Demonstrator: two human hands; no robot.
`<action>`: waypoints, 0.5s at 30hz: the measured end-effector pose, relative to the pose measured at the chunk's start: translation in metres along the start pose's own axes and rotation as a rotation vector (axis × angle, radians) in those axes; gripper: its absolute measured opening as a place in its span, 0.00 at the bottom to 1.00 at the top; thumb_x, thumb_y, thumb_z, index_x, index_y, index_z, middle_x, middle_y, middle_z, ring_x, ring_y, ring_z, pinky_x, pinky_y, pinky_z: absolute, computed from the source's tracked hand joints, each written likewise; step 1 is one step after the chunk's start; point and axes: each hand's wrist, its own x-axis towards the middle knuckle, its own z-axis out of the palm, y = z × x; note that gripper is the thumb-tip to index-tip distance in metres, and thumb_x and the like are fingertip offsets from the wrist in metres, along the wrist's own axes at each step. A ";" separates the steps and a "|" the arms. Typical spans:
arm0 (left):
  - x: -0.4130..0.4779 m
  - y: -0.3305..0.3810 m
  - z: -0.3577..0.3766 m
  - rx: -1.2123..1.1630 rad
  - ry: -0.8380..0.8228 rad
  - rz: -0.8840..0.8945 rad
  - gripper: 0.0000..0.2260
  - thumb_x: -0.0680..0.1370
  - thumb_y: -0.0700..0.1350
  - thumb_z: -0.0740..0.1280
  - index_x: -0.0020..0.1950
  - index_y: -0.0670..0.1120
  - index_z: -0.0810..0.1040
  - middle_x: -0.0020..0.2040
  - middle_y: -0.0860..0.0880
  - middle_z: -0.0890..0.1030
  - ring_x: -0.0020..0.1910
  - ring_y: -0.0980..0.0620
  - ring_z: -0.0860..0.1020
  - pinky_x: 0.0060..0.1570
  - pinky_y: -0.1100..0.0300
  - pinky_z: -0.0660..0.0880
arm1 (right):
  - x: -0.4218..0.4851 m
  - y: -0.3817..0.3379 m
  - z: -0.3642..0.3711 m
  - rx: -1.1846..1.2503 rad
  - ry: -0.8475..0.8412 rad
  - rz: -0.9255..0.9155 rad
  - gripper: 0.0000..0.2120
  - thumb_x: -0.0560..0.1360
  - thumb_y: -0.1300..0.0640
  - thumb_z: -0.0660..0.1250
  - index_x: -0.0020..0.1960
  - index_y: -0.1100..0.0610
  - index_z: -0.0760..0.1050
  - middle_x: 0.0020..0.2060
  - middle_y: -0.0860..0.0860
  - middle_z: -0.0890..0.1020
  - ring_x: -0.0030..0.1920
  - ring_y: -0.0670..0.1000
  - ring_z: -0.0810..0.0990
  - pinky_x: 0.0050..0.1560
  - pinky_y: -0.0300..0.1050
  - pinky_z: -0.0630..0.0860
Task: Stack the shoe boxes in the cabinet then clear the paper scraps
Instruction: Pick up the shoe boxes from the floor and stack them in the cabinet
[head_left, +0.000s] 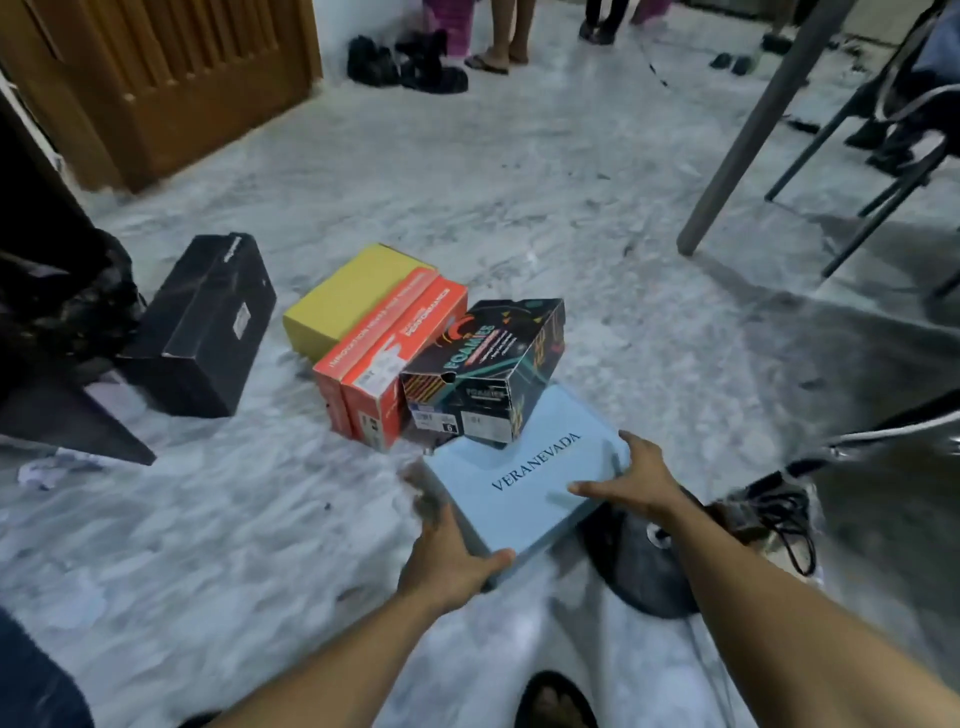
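Now L hand & R hand grip the blue box, thumbs on its shut lid; long axis runs near-left to far-right, contents hidden.

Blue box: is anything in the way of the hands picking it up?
Nothing lies between the hands and the blue box: the left hand and right hand hold its edges. But the dark Foamies box seems to rest on its far end, so it could slide off.

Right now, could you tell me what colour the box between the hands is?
The box is light blue, dark lettering; head view.
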 end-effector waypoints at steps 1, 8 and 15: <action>0.007 -0.009 0.011 -0.026 -0.023 -0.025 0.57 0.56 0.72 0.75 0.78 0.59 0.51 0.74 0.54 0.69 0.68 0.48 0.74 0.61 0.47 0.78 | 0.001 0.002 0.000 0.005 0.005 -0.006 0.67 0.49 0.32 0.84 0.78 0.57 0.60 0.74 0.54 0.65 0.73 0.57 0.68 0.69 0.58 0.73; 0.017 -0.021 0.047 -0.207 -0.058 -0.050 0.61 0.59 0.62 0.82 0.81 0.53 0.46 0.72 0.58 0.72 0.69 0.52 0.73 0.64 0.54 0.74 | 0.015 0.012 0.001 0.198 0.057 0.045 0.62 0.57 0.49 0.86 0.81 0.58 0.55 0.76 0.52 0.64 0.73 0.53 0.68 0.66 0.46 0.70; -0.002 -0.030 0.023 -0.158 0.195 -0.036 0.54 0.54 0.66 0.78 0.76 0.58 0.58 0.62 0.52 0.73 0.60 0.51 0.72 0.57 0.49 0.78 | -0.014 0.039 0.023 0.128 0.028 0.012 0.61 0.42 0.29 0.83 0.71 0.53 0.73 0.64 0.52 0.78 0.62 0.51 0.78 0.62 0.55 0.79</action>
